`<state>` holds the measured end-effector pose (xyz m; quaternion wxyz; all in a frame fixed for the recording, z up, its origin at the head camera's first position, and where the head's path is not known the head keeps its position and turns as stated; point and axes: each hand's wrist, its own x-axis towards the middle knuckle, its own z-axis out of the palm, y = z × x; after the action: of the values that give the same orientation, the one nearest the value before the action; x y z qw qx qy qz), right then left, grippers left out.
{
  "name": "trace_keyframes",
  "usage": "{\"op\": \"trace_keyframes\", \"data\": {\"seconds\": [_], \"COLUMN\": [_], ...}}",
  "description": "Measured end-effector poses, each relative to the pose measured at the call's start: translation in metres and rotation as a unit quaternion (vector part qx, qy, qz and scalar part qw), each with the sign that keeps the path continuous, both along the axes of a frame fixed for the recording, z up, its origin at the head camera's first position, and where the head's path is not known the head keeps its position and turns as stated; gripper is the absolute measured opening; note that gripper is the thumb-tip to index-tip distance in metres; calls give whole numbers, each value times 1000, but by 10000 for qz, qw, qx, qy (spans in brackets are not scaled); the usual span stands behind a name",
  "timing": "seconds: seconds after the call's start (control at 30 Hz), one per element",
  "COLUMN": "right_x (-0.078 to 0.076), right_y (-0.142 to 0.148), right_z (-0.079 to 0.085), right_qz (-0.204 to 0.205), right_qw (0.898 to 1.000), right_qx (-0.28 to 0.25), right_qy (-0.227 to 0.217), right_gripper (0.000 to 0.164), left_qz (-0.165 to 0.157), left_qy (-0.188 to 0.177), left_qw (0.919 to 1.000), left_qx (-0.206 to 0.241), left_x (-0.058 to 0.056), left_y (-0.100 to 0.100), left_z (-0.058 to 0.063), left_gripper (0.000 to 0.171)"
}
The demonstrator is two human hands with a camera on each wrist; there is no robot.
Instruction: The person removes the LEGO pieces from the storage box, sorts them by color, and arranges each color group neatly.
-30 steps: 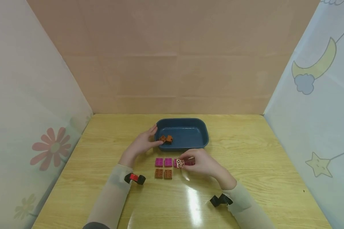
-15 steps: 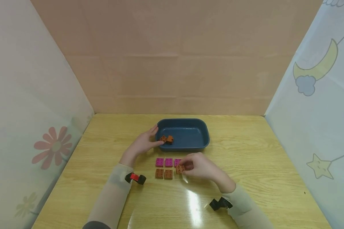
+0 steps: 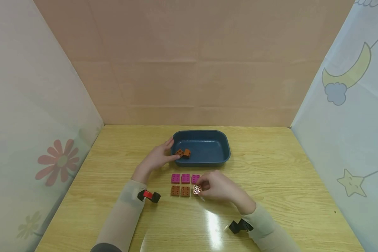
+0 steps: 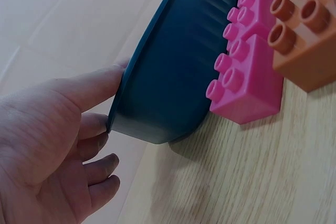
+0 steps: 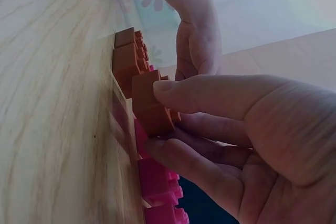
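Note:
My right hand (image 3: 217, 187) pinches an orange toy building brick (image 5: 147, 106) between thumb and fingers, low over the table. Just left of it, two orange bricks (image 3: 180, 191) sit side by side, studs up. Behind these runs a row of three magenta bricks (image 3: 185, 178), the rightmost partly covered by my fingers. My left hand (image 3: 157, 156) holds the left end of a dark blue tray (image 3: 204, 164); its thumb lies over the near rim and other fingers touch the outer side. Two more orange bricks (image 3: 183, 153) lie inside the tray, next to that thumb.
A light wood-grain table (image 3: 264, 168) carries everything. A brown paper-like panel (image 3: 189, 70) closes off the back, and printed white sheets (image 3: 349, 133) stand at both sides. The tray's near wall rises just behind the magenta row.
My right hand has brought the orange brick down and toward me, from over the rightmost magenta brick to the right end of the orange row. My left hand stays on the tray.

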<state>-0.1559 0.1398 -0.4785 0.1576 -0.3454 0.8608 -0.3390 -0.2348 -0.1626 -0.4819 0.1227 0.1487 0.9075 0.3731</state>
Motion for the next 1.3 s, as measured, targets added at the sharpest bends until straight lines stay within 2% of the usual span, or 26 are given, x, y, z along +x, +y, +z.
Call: {"op": "trace_keyframes", "data": {"seconds": [0.27,0.77,1.3], "right_x": [2,4,5], "right_y": [-2,-5,-6], "right_z": [-1,-2,-1], "right_qz": [73,177,177], "right_qw": [9993,9977,9975], "right_qx": [246,317,357], "right_qy": [288,567,583], "right_gripper": [24,24,23], "left_qz": [-23,-63,-54], "left_qy": [10,30,12], "left_qw": [10000,10000,10000], "left_qx": [-7,1,65], "left_x": [0,0,1], "left_y": [-1,-1,-1], "left_z": [0,-1,-2], "left_gripper": [93,92,93]}}
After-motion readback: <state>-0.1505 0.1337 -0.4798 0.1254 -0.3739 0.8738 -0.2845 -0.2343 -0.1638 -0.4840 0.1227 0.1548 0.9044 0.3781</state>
